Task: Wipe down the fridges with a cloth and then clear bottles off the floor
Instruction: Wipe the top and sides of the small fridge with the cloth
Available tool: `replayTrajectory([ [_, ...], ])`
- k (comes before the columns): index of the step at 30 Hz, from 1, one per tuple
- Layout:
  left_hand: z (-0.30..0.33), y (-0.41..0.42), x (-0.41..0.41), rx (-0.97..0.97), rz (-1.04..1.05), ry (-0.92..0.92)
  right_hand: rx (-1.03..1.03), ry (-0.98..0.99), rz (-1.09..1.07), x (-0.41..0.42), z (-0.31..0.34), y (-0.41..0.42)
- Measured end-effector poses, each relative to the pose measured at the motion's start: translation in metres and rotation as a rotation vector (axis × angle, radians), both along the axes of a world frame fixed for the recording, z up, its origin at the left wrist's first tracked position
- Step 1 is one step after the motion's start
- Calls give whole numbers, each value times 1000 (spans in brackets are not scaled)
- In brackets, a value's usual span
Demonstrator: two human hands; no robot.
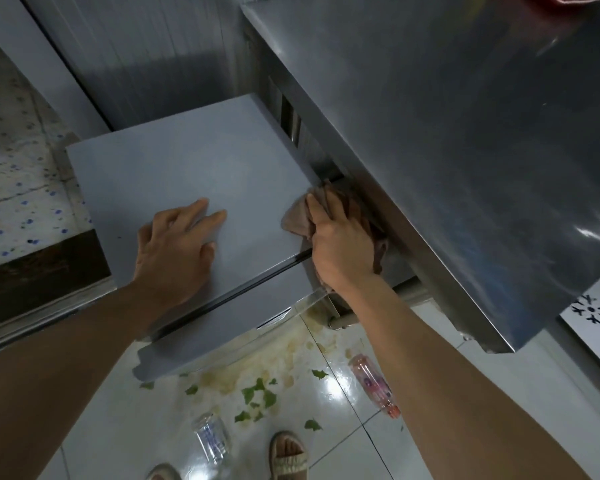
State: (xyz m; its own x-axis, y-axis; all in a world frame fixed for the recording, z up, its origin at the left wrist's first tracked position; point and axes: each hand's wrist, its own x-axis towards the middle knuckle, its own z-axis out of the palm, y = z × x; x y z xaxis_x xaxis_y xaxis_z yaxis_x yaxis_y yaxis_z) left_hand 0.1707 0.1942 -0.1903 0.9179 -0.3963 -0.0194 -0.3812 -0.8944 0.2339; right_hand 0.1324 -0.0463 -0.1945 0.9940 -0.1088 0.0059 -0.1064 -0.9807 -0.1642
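Note:
I look down on a small grey fridge (194, 168) beside a tall steel fridge (447, 140). My left hand (177, 247) rests flat on the small fridge's top, fingers straight. My right hand (340, 247) grips a brownish-pink cloth (298, 216) at the small fridge's right edge, in the gap against the steel fridge. A pink bottle (373, 384) lies on the white floor tiles under my right forearm. On the floor near my feet lies a clear bottle (212, 436).
Green leaf scraps (257, 396) and a yellowish spill (291, 351) cover the tiles before the small fridge. A patterned counter (11, 174) stands at the left. My sandalled feet (288, 455) stand at the bottom. A white snowflake sticker (591, 310) marks the steel fridge.

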Motion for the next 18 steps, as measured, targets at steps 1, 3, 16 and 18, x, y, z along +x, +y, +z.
replayTrajectory([
  [1,1,3,0,5,-25,14,14,-18,3,-5,-1,0],
  [3,7,10,-1,18,-32,22,23,-71,22,-23,-7,-1],
  [16,-4,59,-70,-212,197,-125,19,-88,134,-51,-14,80],
  [18,0,59,-68,-233,231,-88,67,-92,201,-61,-16,118],
])
